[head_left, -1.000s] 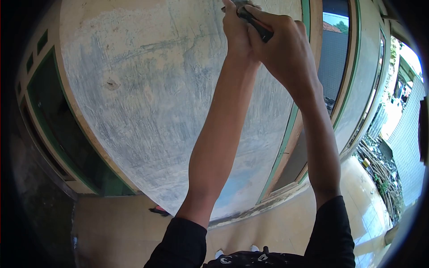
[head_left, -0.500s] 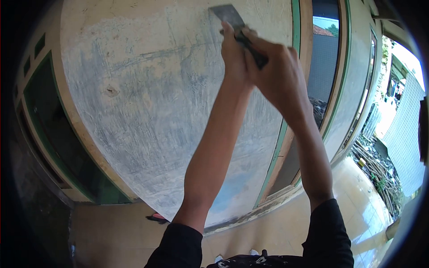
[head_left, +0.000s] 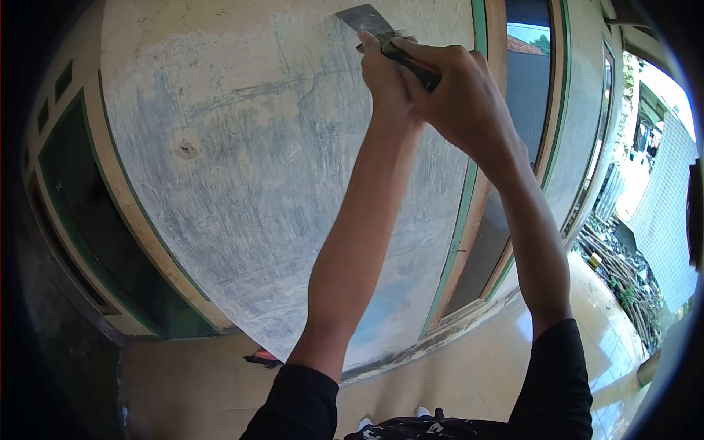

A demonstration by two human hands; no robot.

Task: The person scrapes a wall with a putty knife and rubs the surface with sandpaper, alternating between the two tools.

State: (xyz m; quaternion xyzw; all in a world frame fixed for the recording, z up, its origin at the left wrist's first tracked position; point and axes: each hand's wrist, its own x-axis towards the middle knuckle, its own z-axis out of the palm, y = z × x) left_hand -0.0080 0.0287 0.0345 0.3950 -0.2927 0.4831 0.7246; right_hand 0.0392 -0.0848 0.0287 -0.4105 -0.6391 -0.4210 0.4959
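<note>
A scraper (head_left: 364, 20) with a broad flat metal blade and a dark handle is held against the upper part of the wall (head_left: 271, 176). My right hand (head_left: 463, 84) is wrapped round its handle. Close to the blade, my left hand (head_left: 383, 72) grips the same scraper, its thumb pointing up along the tool; its other fingers are mostly hidden. The blade lies at a slant, its far edge at or very near the wall surface. Around it the wall is patchy, with pale cream paint above and scuffed grey-white areas below.
A small hole (head_left: 188, 150) marks the wall's left part. Green-edged window frames (head_left: 456, 253) stand to the right, and a dark green-framed door (head_left: 92, 213) to the left. Something red and black (head_left: 262, 358) lies on the tiled floor (head_left: 191, 381). Sticks (head_left: 623, 275) are piled outside.
The scraper and both hands have shifted slightly up and left along the wall. My right forearm has swung outward to the right. Both hands keep their hold.
</note>
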